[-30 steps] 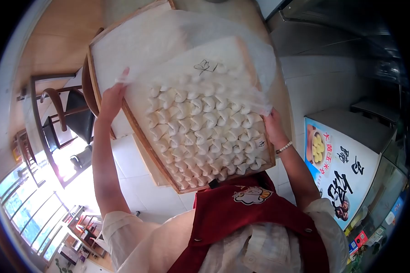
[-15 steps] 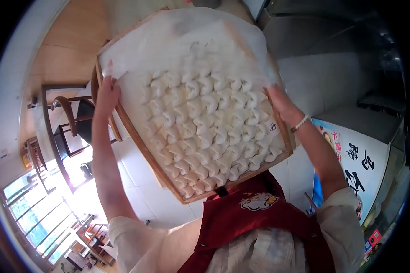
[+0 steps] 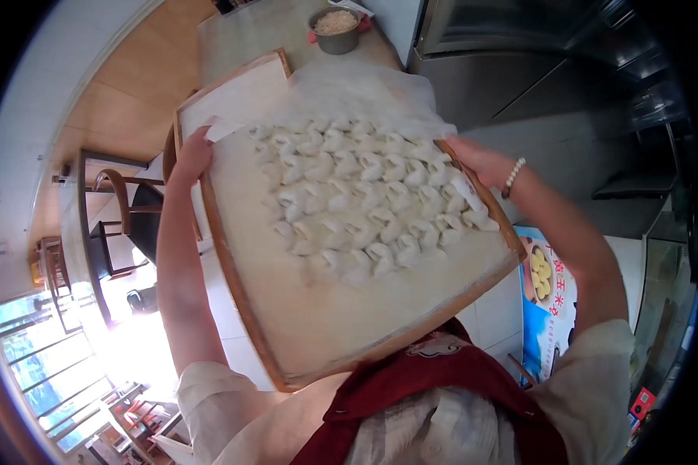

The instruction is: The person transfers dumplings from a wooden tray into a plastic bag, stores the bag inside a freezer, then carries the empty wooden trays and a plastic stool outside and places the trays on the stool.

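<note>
A wooden-framed tray (image 3: 287, 325) is held between my two hands, its near edge against the red apron. Several rows of white dumplings (image 3: 380, 194) cover its middle and far part, and the near part shows bare. My left hand (image 3: 195, 155) is closed on the tray's left edge, with a corner of thin translucent sheet at the fingertips. My right hand (image 3: 475, 160) grips the right edge beside the sheet's other corner. The translucent sheet (image 3: 364, 89) lies bunched over the tray's far end.
Beyond the held tray, another wooden-framed tray (image 3: 248, 85) lies on the table (image 3: 236, 39). A metal pot (image 3: 337, 40) with pale contents stands at the table's far end. Chairs are at the left; a steel cabinet (image 3: 504, 85) and a printed sign (image 3: 547, 287) are at the right.
The dumplings have slid away from the tray's near edge toward its far end. The tray's near edge has come lower in view, and the metal pot now shows fully.
</note>
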The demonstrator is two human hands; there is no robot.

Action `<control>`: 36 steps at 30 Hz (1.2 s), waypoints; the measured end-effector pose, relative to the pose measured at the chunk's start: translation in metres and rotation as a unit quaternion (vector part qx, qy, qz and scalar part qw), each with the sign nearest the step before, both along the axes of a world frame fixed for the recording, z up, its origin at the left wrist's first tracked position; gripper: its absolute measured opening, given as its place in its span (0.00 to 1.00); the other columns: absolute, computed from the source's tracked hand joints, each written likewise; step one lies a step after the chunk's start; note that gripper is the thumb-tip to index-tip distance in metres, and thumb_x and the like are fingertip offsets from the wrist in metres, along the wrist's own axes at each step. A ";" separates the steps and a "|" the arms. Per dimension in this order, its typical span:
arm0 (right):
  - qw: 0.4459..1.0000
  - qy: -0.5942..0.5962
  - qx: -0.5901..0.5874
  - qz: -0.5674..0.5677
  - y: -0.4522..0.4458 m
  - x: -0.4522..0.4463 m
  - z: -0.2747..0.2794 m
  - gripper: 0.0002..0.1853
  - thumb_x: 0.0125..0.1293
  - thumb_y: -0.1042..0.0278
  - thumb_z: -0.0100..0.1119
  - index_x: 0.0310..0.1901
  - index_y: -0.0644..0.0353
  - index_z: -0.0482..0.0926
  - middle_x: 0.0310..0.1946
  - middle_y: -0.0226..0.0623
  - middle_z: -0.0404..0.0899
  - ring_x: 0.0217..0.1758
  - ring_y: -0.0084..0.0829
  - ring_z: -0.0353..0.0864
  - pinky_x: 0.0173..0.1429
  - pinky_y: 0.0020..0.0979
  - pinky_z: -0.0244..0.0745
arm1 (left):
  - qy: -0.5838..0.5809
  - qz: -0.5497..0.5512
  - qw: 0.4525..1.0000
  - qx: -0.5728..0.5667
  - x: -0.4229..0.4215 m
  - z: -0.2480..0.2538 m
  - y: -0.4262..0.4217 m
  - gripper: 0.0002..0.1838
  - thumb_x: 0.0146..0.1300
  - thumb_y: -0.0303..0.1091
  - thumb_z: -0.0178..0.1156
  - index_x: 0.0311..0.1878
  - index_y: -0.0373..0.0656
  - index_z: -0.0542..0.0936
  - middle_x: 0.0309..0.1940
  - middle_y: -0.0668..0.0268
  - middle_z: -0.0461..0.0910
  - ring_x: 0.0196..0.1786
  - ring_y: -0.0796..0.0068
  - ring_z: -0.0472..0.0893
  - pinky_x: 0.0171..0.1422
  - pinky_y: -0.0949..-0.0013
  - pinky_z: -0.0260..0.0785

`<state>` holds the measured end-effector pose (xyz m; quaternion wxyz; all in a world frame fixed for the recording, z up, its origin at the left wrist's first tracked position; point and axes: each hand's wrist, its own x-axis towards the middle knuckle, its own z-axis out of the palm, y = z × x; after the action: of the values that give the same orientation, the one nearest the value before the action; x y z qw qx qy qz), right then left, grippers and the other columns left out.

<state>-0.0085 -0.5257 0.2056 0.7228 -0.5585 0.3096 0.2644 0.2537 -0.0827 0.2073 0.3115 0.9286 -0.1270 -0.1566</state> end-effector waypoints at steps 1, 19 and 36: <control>1.000 0.002 -0.012 0.005 -0.002 0.005 0.008 0.23 0.70 0.54 0.35 0.53 0.64 0.70 0.49 0.41 0.76 0.48 0.31 0.78 0.54 0.37 0.74 | -0.005 -0.008 1.000 -0.010 0.001 -0.004 -0.003 0.28 0.54 0.19 0.44 0.60 0.42 0.69 0.38 0.57 0.77 0.38 0.68 0.76 0.42 0.69 0.68; 0.999 0.024 0.026 0.018 -0.020 -0.006 0.053 0.20 0.71 0.56 0.41 0.51 0.64 0.72 0.47 0.41 0.77 0.46 0.26 0.79 0.50 0.32 0.77 | 0.128 -0.054 0.989 0.053 0.004 0.006 -0.030 0.23 0.53 0.18 0.39 0.49 0.38 0.77 0.43 0.52 0.77 0.42 0.62 0.78 0.45 0.64 0.71; 0.995 -0.091 0.004 0.042 -0.035 0.004 0.080 0.16 0.69 0.59 0.45 0.51 0.62 0.69 0.46 0.39 0.76 0.45 0.27 0.78 0.49 0.35 0.76 | 0.284 0.047 0.955 -0.067 -0.006 0.008 -0.025 0.18 0.54 0.23 0.42 0.41 0.37 0.81 0.30 0.57 0.81 0.35 0.58 0.81 0.35 0.60 0.74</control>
<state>-0.0048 -0.5611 0.2860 0.7384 -0.5898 0.2177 0.2440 0.2473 -0.1074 0.2156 0.4027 0.8280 -0.0001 -0.3903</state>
